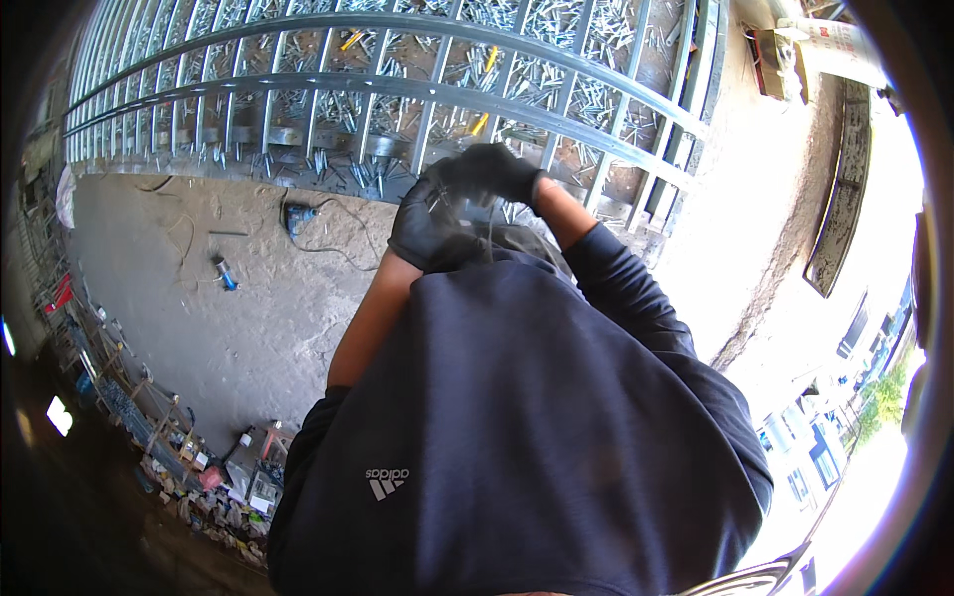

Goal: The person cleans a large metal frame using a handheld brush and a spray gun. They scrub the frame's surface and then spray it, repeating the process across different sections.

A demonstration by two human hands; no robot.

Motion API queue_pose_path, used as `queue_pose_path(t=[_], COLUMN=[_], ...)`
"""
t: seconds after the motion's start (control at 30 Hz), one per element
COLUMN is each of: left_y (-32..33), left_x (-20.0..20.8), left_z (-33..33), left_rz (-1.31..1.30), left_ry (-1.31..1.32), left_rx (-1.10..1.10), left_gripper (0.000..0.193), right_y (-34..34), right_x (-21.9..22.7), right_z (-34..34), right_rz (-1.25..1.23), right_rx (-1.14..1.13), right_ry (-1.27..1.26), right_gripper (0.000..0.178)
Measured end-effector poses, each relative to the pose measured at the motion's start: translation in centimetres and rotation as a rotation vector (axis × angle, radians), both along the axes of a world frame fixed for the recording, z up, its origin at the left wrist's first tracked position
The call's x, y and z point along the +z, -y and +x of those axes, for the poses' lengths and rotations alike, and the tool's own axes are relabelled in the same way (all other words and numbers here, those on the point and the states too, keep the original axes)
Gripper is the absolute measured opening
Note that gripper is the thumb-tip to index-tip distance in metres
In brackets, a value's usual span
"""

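Observation:
Both my hands are in dark gloves and close together in front of my chest, at the near edge of a grey metal frame point(542, 109). My left hand point(422, 223) is on the near left side, its fingers smeared by motion. Higher and farther right, my right hand point(497, 174) bends inward toward the left one. A blurred greyish patch shows between the gloves; I cannot make out what it is. The frame has long curved-looking rails crossed by many parallel bars. Beneath it lie many loose short metal pieces point(397, 70), with a few yellow ones point(480, 123) among them.
On the concrete floor point(268, 298) to the left lie a blue power tool point(298, 217) with a cable and another blue-tipped tool point(225, 273). A cluttered rack point(169, 427) stands at lower left. A long worn metal channel point(840, 189) and a white bucket point(840, 48) are at right.

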State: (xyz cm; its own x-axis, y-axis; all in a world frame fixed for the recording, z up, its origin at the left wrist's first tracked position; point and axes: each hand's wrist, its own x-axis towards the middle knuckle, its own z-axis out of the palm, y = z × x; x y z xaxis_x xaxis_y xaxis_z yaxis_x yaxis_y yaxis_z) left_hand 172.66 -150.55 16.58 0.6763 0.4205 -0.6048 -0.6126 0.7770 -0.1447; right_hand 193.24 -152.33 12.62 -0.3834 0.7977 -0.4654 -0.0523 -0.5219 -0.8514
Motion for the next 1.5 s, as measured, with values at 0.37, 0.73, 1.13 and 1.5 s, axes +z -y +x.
queue_pose_path(t=[0.37,0.73,1.13,1.5], left_y=[1.7,2.8,0.8,2.9], left_x=[-0.6,-2.1,1.4,3.8], left_z=[-2.0,-4.3,-1.5,3.9], left_rz=[-0.05,0.036,0.124,0.362], left_ry=[-0.338,0.162,-0.143,-0.2], left_rx=[-0.123,-0.074,-0.045,-0.411], left_gripper=[0.037,0.035,0.051,0.055], right_y=[-5.3,-6.0,-6.4,5.6], right_x=[-12.7,-4.2,-0.7,6.5], right_z=[9.0,6.2,5.0,-0.2], right_rz=[0.512,0.501,0.615,0.957], right_rx=[-0.102,0.137,0.076,0.141], right_ry=[0.915,1.188,1.353,1.048], right_gripper=[0.012,0.027,0.027,0.027])
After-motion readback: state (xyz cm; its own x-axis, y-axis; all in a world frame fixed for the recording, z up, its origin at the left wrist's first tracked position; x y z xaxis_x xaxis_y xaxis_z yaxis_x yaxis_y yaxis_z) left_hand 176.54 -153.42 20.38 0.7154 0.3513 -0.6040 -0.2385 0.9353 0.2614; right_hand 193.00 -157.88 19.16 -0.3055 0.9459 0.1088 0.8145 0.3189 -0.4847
